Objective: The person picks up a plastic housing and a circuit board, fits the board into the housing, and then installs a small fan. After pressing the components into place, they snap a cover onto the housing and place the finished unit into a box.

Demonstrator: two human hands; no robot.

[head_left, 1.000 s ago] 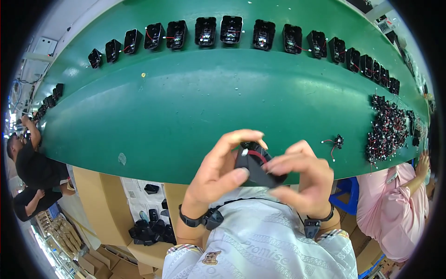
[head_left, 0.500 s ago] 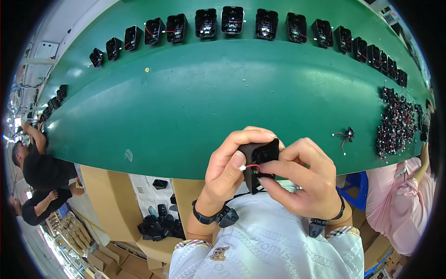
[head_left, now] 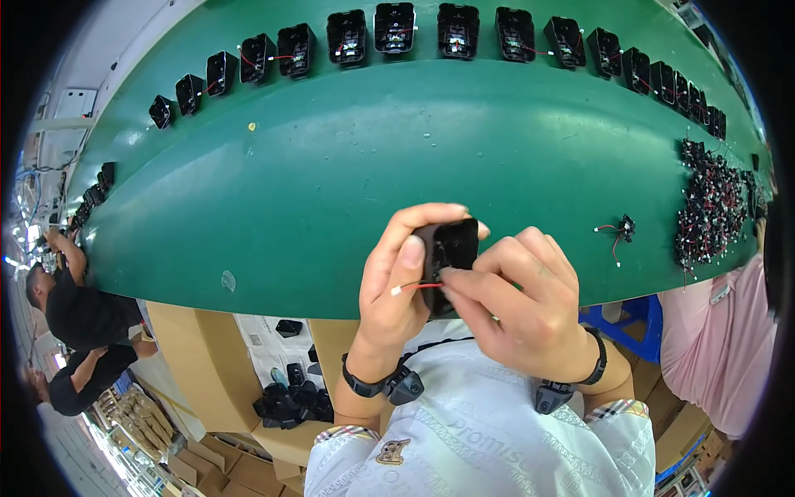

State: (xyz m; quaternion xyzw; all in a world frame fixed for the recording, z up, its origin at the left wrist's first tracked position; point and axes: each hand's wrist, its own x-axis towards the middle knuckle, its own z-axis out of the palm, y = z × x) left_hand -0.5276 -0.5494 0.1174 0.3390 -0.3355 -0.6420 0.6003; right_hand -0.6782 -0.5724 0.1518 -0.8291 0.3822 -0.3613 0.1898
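Above the table's near edge, my left hand (head_left: pixel 396 269) is closed around a black plastic housing (head_left: pixel 460 240), its hollow side turned to the right. My right hand (head_left: pixel 517 294) reaches into that opening with thumb and forefinger pinched on a small wired part, mostly hidden behind the fingertips. Red and black wires (head_left: pixel 422 285) come out beside them, ending in a white connector (head_left: pixel 396 290) near my left thumb. Right of my hands, one loose wired part (head_left: pixel 626 229) lies on the green table (head_left: pixel 331 199).
Several open black housings (head_left: pixel 394 29) stand in an arc along the far side, many with wires. A heap of wired parts (head_left: pixel 708 207) lies at the right. Below the table edge, a cardboard box (head_left: pixel 203 356) holds black housings (head_left: pixel 290 402). People (head_left: pixel 87 311) sit on both sides.
Both hands and the housing have shifted slightly left and up. The housing is turned more upright, and the wires with the white connector now point further left.
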